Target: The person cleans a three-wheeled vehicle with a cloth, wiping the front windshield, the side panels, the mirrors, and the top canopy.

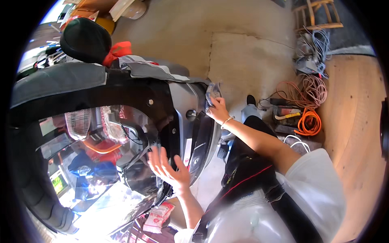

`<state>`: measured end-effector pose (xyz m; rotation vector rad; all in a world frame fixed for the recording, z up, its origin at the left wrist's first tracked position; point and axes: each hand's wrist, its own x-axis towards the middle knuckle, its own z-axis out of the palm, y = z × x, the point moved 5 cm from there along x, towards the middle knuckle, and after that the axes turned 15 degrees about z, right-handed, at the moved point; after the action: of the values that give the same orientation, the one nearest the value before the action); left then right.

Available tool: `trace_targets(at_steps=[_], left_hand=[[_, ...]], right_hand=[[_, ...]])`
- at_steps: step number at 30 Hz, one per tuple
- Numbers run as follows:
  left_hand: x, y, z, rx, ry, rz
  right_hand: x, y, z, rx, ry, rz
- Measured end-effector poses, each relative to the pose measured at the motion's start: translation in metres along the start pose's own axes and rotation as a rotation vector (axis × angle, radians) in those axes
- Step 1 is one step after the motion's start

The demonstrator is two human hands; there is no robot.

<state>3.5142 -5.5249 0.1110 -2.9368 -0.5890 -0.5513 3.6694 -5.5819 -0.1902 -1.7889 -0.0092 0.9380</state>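
Observation:
My right hand (pixel 217 110) grips a crumpled grey-blue cloth (pixel 212 91) against the rounded corner of a small grey and black vehicle (pixel 186 96). A bracelet is on that wrist. Lower down, my left hand (pixel 170 170) is raised with its fingers apart, holding nothing. It is in front of the vehicle's large transparent panel (pixel 100 170); whether it touches the panel I cannot tell. Bright reflections cover much of that panel, set in a black surround with round fasteners. A black mirror (pixel 86 40) with a red ribbon (pixel 120 51) tied at its stem projects from the far side.
On the concrete floor (pixel 249 57) to the right lie an orange coil (pixel 308 123), pinkish cables (pixel 314 89) and a yellow-handled tool (pixel 287 116). A wooden board (pixel 352 127) runs along the right side. A wooden frame (pixel 319 15) stands farther off. Below the vehicle is a printed bag (pixel 158 217).

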Motion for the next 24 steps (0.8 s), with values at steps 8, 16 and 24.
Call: trace_targets(at_steps=[8, 16, 24], left_hand=[[0.046, -0.051, 0.011, 0.843, 0.015, -0.140], [0.053, -0.060, 0.015, 0.845, 0.026, -0.204], [0.041, -0.054, 0.014, 0.821, 0.014, -0.220]], right_hand=[[0.031, -0.058, 0.001, -0.177, -0.176, -0.100], [-0.046, -0.228, 0.028, -0.166, -0.529, -0.590], [-0.038, -0.203, 0.024, -0.378, -0.398, -0.762]])
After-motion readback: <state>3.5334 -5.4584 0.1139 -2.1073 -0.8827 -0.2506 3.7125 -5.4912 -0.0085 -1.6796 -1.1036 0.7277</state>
